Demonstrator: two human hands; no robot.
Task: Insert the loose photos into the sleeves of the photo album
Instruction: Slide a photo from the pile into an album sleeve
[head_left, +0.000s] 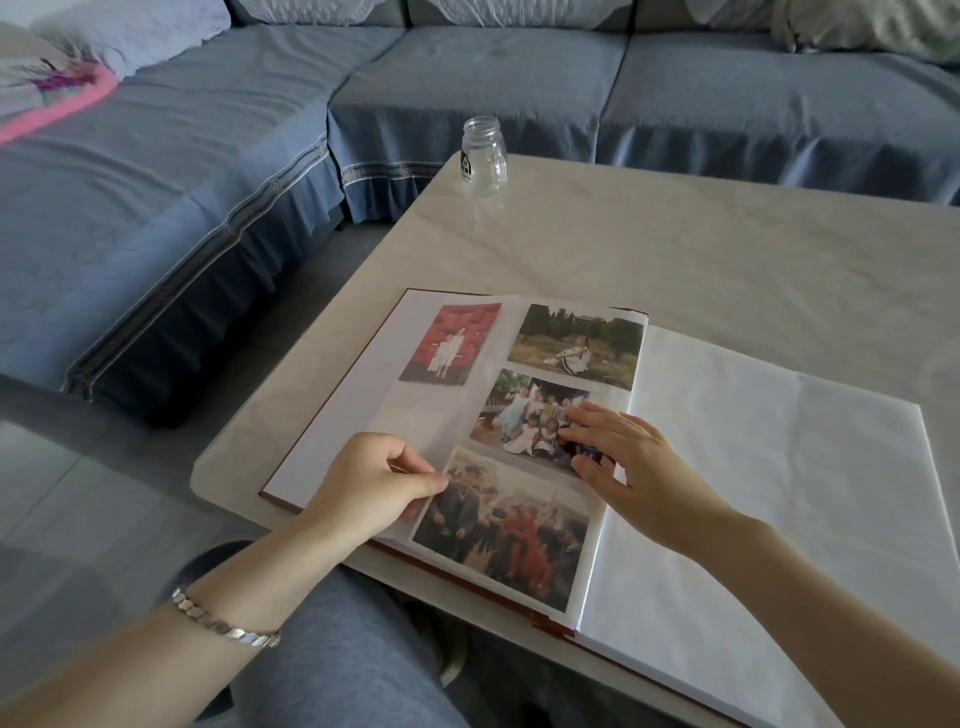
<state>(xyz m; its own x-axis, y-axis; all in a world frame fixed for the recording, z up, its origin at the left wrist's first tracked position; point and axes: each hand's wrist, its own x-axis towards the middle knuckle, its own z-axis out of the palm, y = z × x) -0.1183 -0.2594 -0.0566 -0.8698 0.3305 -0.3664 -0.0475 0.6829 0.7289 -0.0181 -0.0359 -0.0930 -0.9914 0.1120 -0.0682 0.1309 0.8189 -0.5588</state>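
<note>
Album (332, 415) open; L hand (369, 483) pinches near-edge photo (504, 535) corner, prob. seating it; R hand (639, 457) flat, fingers straight, pins album down.

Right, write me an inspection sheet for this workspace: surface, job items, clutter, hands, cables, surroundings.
Surface: pale marble-look table, the album on its near part.
Job's things: photo album lies open with a blank white right page; the left page holds a red-backdrop photo, an outdoor photo, a group photo and a crowd photo.
Clutter: glass jar, upright and lidless, near the table's far edge.
Hands: left hand pinches the crowd photo's upper-left corner; right hand rests straight fingers on the group photo.
Cables: nothing seen.
Surroundings: blue-covered sofa behind and beside the table, with a pink item on it at far left.
</note>
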